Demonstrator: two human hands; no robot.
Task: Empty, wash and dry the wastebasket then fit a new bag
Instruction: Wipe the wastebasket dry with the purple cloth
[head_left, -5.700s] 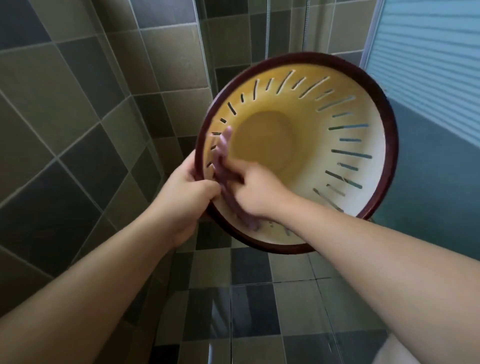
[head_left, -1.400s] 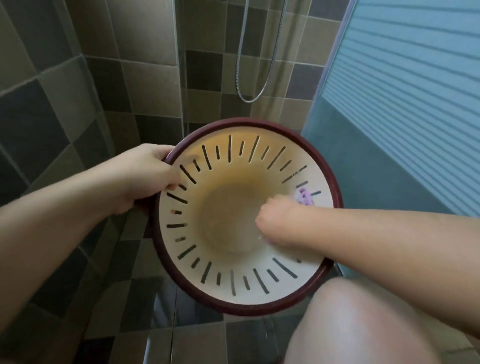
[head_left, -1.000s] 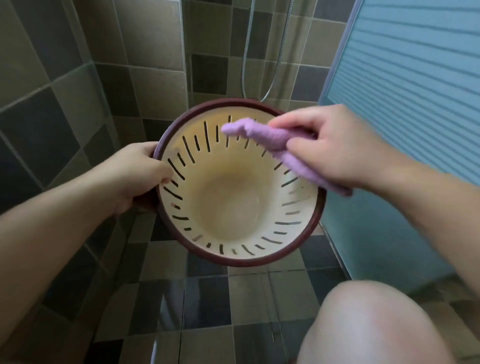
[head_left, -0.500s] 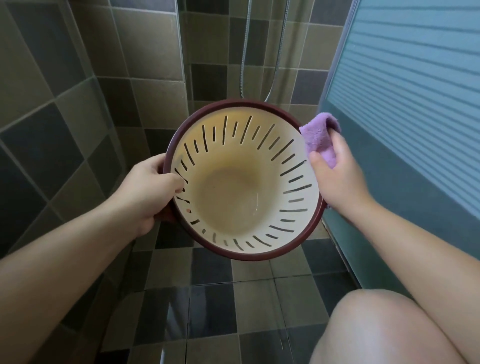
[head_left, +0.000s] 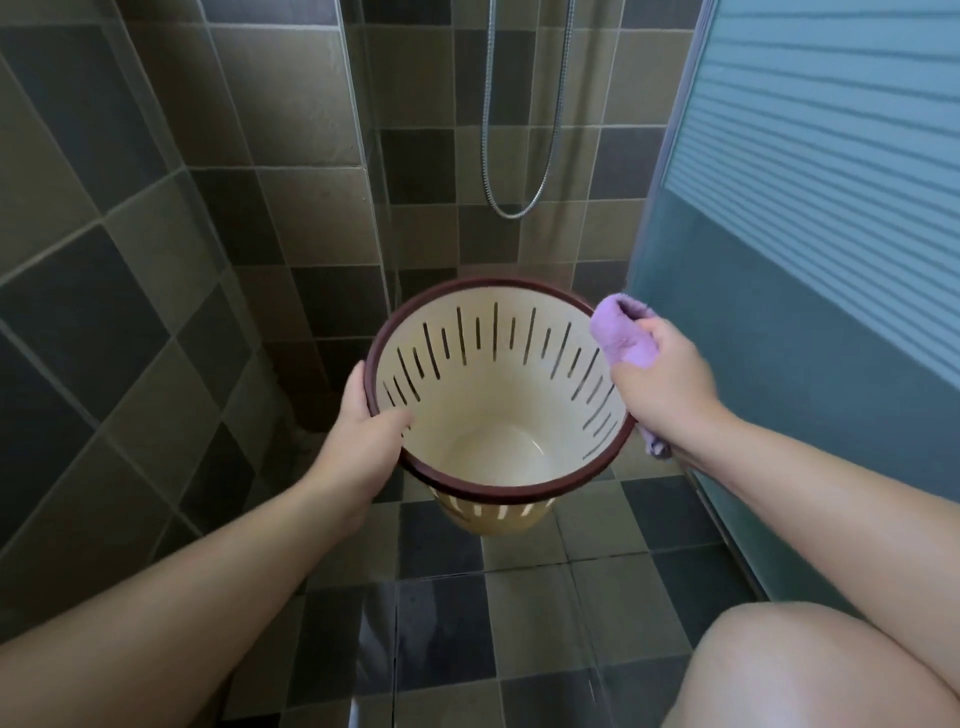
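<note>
Wastebasket (head_left: 498, 405) held above the shower floor (head_left: 519, 613), mouth up. Left hand (head_left: 363, 441) clamped on its rim; right hand (head_left: 660, 384) clutches purple cloth (head_left: 621, 332) at the opposite rim. Advice: wipe rim, slots, outside; rotate basket.

A cream wastebasket (head_left: 498, 415) with a maroon rim and dark vertical slits fills the frame's centre, a lilac cloth (head_left: 621, 335) at its right edge. Checkered grey, olive and charcoal tiles (head_left: 156, 208) surround it; a blue striped panel (head_left: 831, 182) occupies the upper right.
</note>
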